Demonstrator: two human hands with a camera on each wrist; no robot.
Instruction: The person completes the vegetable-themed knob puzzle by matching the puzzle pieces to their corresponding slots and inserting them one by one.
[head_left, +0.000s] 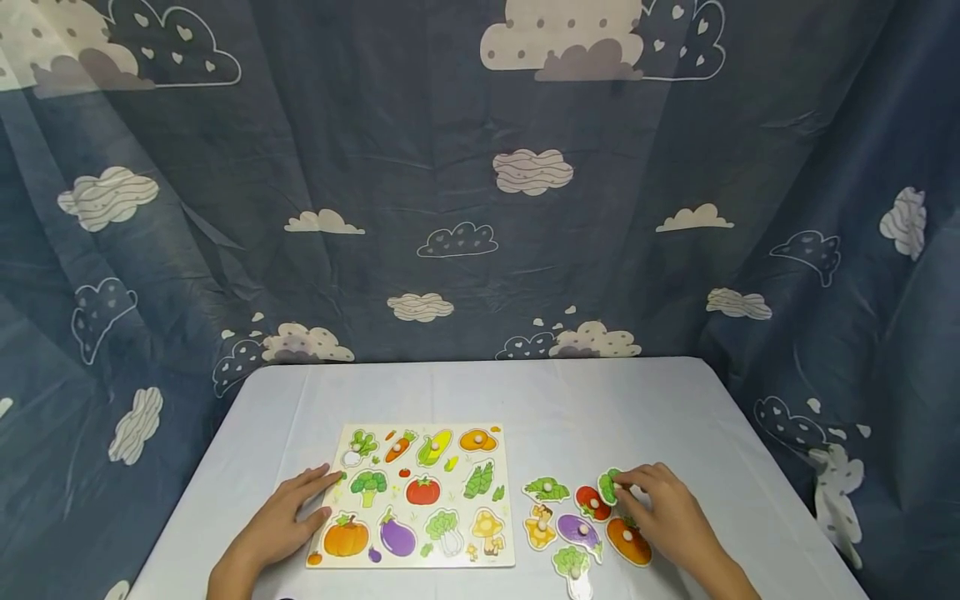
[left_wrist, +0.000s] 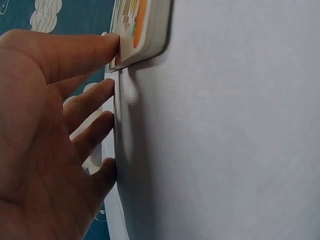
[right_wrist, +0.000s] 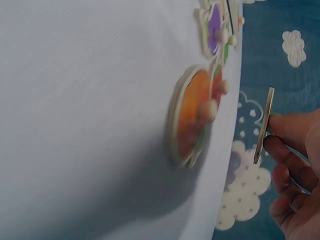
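My right hand (head_left: pixel 663 508) pinches a green broccoli-like puzzle piece (head_left: pixel 608 486) above the loose pieces. In the right wrist view that thin wooden piece (right_wrist: pixel 264 127) shows edge-on at the fingertips, lifted off the table. Below it lie a pumpkin piece (head_left: pixel 628 543), a tomato piece (head_left: pixel 589 504) and an eggplant piece (head_left: pixel 578 529), with round wooden knobs. My left hand (head_left: pixel 281 521) rests at the left edge of a vegetable puzzle board (head_left: pixel 420 560), fingers spread and fairly straight. In the left wrist view the thumb touches the board's corner (left_wrist: pixel 150 47).
Also loose right of the board are a green pod-like piece (head_left: pixel 546 490), a mushroom piece (head_left: pixel 539 528) and a leafy cabbage piece (head_left: pixel 572 563). A white cloth covers the table (head_left: pixel 600 408). A dark blue cloud-print curtain (head_left: pixel 420 133) hangs behind.
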